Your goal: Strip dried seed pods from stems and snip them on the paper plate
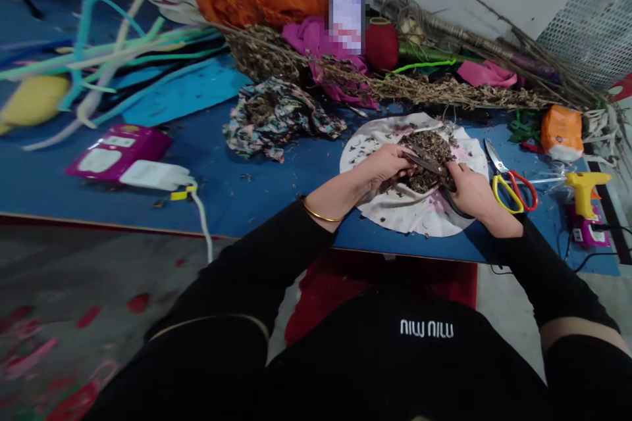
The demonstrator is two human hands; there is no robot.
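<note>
My right hand [471, 194] is closed around the handles of dark scissors [428, 163], whose blades point left. By the blade tips, my left hand [390, 168] has its fingers pinched together. What they hold is too small and hidden to make out. Both hands are over a heap of crumbled dried plant bits [422, 181]. The heap rests on a round white cloth [395, 220] with loose flecks scattered across it. Just right of the cloth lies a second pair of scissors [508, 177] with red and yellow handles.
A yellow glue gun [587, 187] and an orange packet [561, 131] are at the right. Long dried stalks [419, 89] span the back of the blue table [296, 204]. Leftward are a crumpled patterned cloth [276, 118], a purple packet [121, 151] and a white power strip [155, 174].
</note>
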